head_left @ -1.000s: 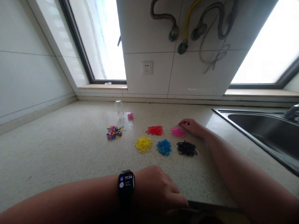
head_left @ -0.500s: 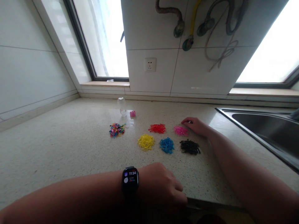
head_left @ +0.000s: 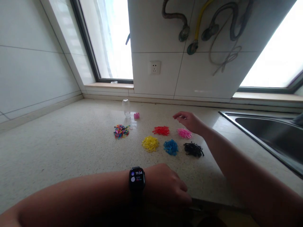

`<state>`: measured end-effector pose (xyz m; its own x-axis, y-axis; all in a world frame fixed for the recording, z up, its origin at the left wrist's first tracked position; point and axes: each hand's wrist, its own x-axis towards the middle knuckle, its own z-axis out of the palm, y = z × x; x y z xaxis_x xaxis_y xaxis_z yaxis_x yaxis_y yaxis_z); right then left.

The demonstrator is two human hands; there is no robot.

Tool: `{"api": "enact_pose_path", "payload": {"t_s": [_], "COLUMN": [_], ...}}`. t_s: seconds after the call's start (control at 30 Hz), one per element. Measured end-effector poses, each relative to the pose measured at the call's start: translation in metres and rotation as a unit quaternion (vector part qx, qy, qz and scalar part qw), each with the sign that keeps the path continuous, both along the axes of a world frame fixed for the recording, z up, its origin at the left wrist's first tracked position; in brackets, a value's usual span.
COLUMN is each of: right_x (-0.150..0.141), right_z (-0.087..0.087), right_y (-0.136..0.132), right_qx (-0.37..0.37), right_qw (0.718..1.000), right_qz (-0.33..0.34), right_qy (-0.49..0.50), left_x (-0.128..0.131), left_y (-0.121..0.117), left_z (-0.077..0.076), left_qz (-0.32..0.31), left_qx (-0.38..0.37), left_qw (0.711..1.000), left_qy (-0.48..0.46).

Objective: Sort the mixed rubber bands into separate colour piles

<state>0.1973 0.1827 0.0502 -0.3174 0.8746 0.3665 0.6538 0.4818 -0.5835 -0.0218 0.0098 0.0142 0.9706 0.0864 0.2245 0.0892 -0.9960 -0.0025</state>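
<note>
My right hand (head_left: 188, 120) hovers just behind the pile of pink rubber bands (head_left: 185, 133), fingers stretched toward the left and slightly apart, with nothing visible in them. My left hand (head_left: 167, 186), below a black watch (head_left: 137, 179) on the wrist, rests at the counter's front edge with fingers curled in; nothing shows in it. Between the hands lie piles of red bands (head_left: 161, 130), yellow bands (head_left: 150, 144), blue bands (head_left: 170, 147) and black bands (head_left: 193, 149). A mixed-colour pile of bands (head_left: 121, 131) sits farther left.
Behind the mixed pile stand a clear bottle (head_left: 126, 109) and a small pink cap (head_left: 136, 115). A steel sink (head_left: 229, 118) is set into the speckled counter (head_left: 78, 151) at the right. The tiled wall at the back carries a socket (head_left: 155, 67) and hoses.
My right hand has lifted from beside the pink pile and moved left and back, its fingers extending. My left hand stays put. The whole view has shifted slightly.
</note>
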Motion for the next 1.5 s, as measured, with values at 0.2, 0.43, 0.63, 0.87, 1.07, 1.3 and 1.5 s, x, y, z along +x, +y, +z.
{"api": "enact_pose_path", "payload": {"t_s": [0.2, 0.43, 0.63, 0.87, 1.07, 1.3, 1.5], "right_x": [-0.103, -0.177, -0.203, -0.210, -0.190, -0.107, 0.001], "right_z": [0.022, -0.004, -0.011, -0.012, -0.011, 0.013, 0.014], "right_y": [-0.012, 0.006, 0.008, 0.005, -0.003, -0.009, -0.009], "right_qx": [-0.007, 0.032, 0.003, 0.011, 0.043, 0.051, 0.056], "right_qw": [0.983, 0.955, 0.950, 0.944, 0.950, 0.982, 0.998], "right_qz": [0.157, 0.209, 0.141, 0.124, 0.130, 0.152, 0.027], "right_qy": [-0.099, -0.207, -0.280, -0.306, -0.280, -0.099, 0.019], "left_x": [0.000, 0.000, 0.001, 0.000, -0.001, -0.002, -0.002], "left_y": [0.000, 0.000, -0.001, 0.000, 0.002, 0.002, 0.004], "left_z": [0.004, 0.002, 0.007, 0.008, 0.005, 0.006, 0.000], "left_qz": [-0.002, 0.007, 0.007, 0.003, 0.005, 0.002, -0.007], "left_qx": [-0.015, -0.012, -0.032, -0.040, -0.046, -0.042, -0.038], "left_qw": [1.000, 1.000, 0.999, 0.998, 0.998, 0.999, 0.999], "left_qy": [0.006, 0.000, 0.034, 0.055, 0.036, 0.018, 0.001]}}
